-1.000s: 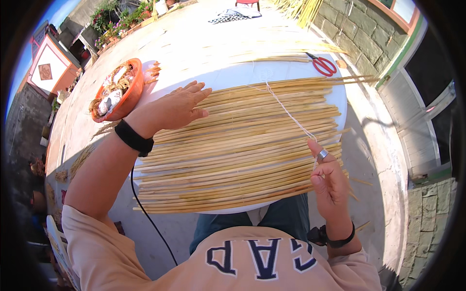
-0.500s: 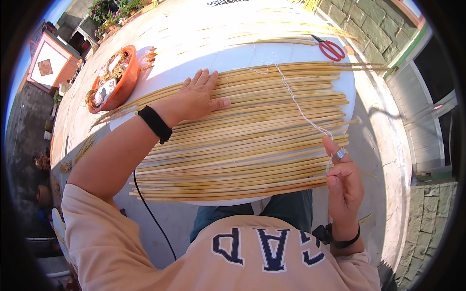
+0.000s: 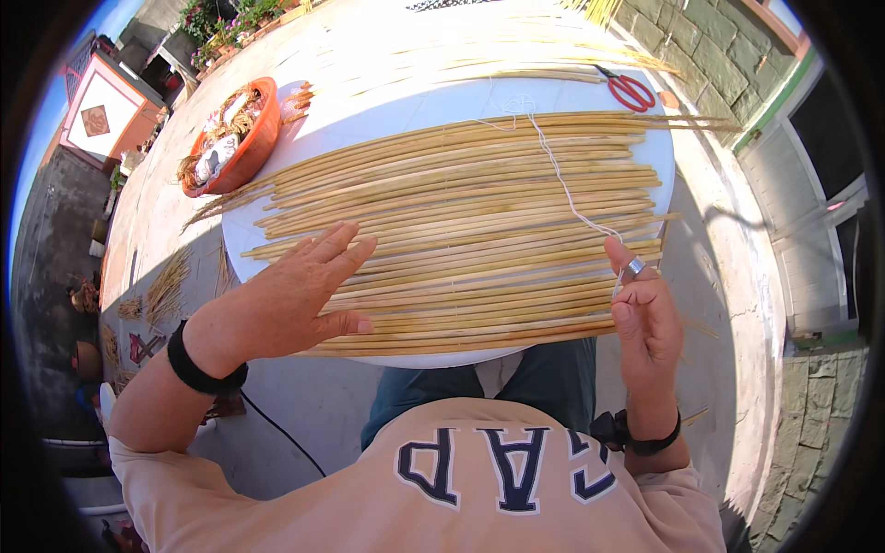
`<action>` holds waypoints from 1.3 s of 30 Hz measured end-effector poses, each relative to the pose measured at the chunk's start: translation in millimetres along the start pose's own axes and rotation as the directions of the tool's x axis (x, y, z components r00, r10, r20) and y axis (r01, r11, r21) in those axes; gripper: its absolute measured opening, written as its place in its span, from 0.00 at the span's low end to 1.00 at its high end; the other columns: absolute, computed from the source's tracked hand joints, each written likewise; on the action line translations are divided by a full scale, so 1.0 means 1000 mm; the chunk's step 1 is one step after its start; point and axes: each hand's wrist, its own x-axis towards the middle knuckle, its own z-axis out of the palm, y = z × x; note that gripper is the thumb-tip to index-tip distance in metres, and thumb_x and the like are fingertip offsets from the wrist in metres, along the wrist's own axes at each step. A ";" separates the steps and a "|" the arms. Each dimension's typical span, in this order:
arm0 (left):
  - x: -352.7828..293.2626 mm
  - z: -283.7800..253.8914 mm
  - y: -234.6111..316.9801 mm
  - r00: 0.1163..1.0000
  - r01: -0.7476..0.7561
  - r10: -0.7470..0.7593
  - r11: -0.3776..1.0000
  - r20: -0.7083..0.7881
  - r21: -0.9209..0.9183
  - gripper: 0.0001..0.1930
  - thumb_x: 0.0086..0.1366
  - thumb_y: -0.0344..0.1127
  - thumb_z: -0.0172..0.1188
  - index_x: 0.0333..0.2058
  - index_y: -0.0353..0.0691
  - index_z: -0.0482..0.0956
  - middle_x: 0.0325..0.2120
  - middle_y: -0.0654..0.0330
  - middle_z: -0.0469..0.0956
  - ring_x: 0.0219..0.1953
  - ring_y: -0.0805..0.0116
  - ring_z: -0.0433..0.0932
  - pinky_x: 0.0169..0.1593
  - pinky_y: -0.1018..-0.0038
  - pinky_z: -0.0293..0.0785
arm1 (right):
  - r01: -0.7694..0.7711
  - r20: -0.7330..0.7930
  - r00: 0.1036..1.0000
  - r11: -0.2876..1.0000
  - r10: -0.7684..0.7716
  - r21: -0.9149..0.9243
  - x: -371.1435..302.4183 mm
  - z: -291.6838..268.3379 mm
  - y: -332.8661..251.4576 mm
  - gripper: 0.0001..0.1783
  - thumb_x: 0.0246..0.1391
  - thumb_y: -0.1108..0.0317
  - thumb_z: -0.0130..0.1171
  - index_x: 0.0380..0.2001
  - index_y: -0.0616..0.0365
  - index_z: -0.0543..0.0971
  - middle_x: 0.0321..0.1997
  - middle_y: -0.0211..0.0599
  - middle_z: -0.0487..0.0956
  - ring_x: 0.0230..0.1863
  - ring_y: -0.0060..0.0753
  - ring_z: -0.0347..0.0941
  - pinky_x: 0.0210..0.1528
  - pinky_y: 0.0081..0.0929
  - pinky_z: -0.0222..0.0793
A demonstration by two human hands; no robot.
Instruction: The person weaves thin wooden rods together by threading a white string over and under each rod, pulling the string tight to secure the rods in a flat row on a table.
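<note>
A mat of pale straw-coloured stalks [image 3: 479, 221] lies side by side across a round white table [image 3: 645, 152], joined by a thin stitch line down its middle. My left hand [image 3: 300, 290], fingers stretched out, is over the near left part of the stalks; whether it touches them I cannot tell. At the mat's near right corner my right hand [image 3: 645, 318] is closed on a white thread [image 3: 569, 196]. That thread runs from my fingers up across the stalks to a loose tangle at the far edge. A ring sits on my right index finger.
Red-handled scissors [image 3: 631, 92] lie at the table's far right, beside more loose stalks [image 3: 516, 69]. An orange basin [image 3: 249, 152] with fibre bundles and thread stands at the far left. Cut straw [image 3: 168, 288] litters the ground at left. A stone wall [image 3: 691, 51] rises at right.
My left hand has moved from the mat's far side toward me and to the left, fingers still spread. My right hand keeps the thread and has barely shifted.
</note>
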 end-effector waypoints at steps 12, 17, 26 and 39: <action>-0.005 -0.113 -0.010 0.944 -0.086 -0.119 0.809 -0.306 -0.581 0.19 0.57 0.40 0.56 0.43 0.33 0.73 0.35 0.53 0.76 0.37 0.73 0.74 0.40 0.79 0.69 | 0.001 -0.103 0.995 1.000 0.002 0.024 -0.003 -0.002 -0.012 0.05 0.52 0.73 0.50 0.29 0.63 0.67 0.46 0.56 0.70 0.48 0.38 0.67 0.51 0.28 0.59; 0.095 -0.158 -0.061 0.840 0.204 -0.151 0.978 -0.522 0.045 0.11 0.54 0.31 0.56 0.36 0.33 0.76 0.29 0.51 0.78 0.33 0.68 0.76 0.39 0.76 0.70 | 0.021 -0.079 0.997 0.998 -0.017 0.051 -0.002 0.009 -0.022 0.05 0.51 0.73 0.51 0.29 0.63 0.68 0.40 0.53 0.74 0.41 0.37 0.72 0.43 0.25 0.66; 0.259 -0.096 -0.138 0.837 0.290 -0.191 0.949 -0.512 0.121 0.11 0.49 0.36 0.58 0.33 0.41 0.78 0.28 0.53 0.77 0.34 0.57 0.75 0.40 0.69 0.70 | -0.080 0.000 0.997 0.997 0.080 -0.025 -0.005 -0.007 -0.018 0.08 0.51 0.68 0.52 0.27 0.63 0.69 0.30 0.48 0.76 0.25 0.31 0.74 0.28 0.24 0.70; 0.293 -0.077 -0.146 0.821 0.355 -0.252 0.928 -0.512 0.112 0.04 0.48 0.34 0.57 0.25 0.44 0.76 0.25 0.57 0.76 0.31 0.59 0.75 0.35 0.68 0.70 | -0.156 0.030 0.987 0.984 0.159 -0.087 0.008 -0.011 0.004 0.04 0.49 0.74 0.53 0.27 0.64 0.69 0.30 0.48 0.76 0.25 0.30 0.74 0.29 0.23 0.69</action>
